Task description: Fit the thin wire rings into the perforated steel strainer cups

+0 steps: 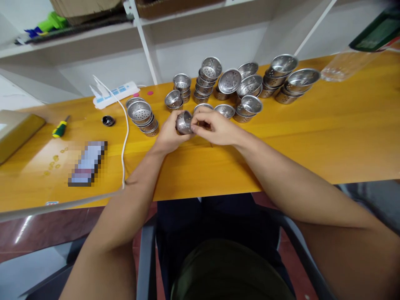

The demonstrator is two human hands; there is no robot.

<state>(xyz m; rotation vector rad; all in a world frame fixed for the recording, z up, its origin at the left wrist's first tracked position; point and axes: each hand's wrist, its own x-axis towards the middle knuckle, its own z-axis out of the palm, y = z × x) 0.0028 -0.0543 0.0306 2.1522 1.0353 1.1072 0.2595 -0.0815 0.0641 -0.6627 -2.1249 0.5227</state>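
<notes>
A small perforated metal cup [183,122] is tipped on its side above the table, with my left hand [170,133] wrapped round it. My right hand [215,126] has its thumb and finger pinched at the cup's right edge; whatever is between those fingertips is too small to make out. Right behind my hands stand more perforated cups [225,111], some partly hidden by my right hand. To the left is a leaning stack of the same cups [140,113].
Several cup stacks [210,68] line the back of the table [200,175]. A power strip [117,95] with a white cable [127,129], a black round piece [108,121], a screwdriver [61,127] and a phone [89,162] lie left. A clear bottle [340,68] lies at right.
</notes>
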